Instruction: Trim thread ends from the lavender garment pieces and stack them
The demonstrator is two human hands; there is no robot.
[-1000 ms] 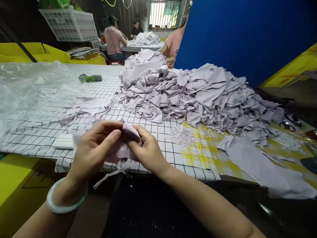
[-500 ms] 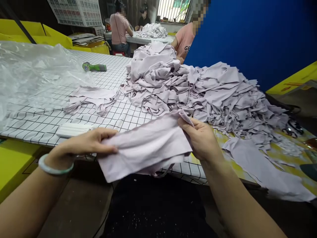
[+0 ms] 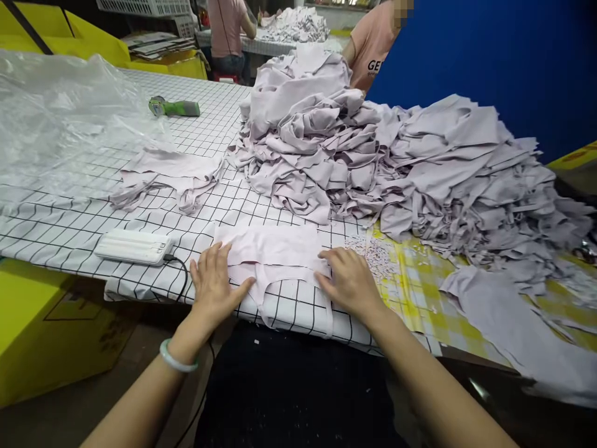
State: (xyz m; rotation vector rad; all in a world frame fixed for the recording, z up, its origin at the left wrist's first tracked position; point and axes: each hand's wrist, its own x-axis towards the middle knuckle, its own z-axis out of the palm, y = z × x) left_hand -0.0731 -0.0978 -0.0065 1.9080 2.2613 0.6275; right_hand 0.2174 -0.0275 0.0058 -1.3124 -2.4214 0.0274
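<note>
A pale lilac garment piece [image 3: 275,249] lies flat on the checked tablecloth [image 3: 69,230] near the table's front edge. My left hand [image 3: 214,286] rests palm down on its left end, fingers spread. My right hand [image 3: 347,280] presses flat on its right end. Neither hand grips anything. A green bangle sits on my left wrist. Behind the piece rises a big heap of the same lilac fabric [image 3: 373,149].
A white power bank [image 3: 134,247] with a cable lies left of my hands. Flattened lilac pieces [image 3: 168,171], clear plastic sheeting [image 3: 60,124] and a green tool [image 3: 173,107] lie further left. A person in a pink shirt [image 3: 370,46] works behind the heap. Fabric scraps [image 3: 513,323] lie at right.
The lilac piece was bunched in both hands, then stretched out in the air; now it lies flat on the table with both palms pressed on its ends.
</note>
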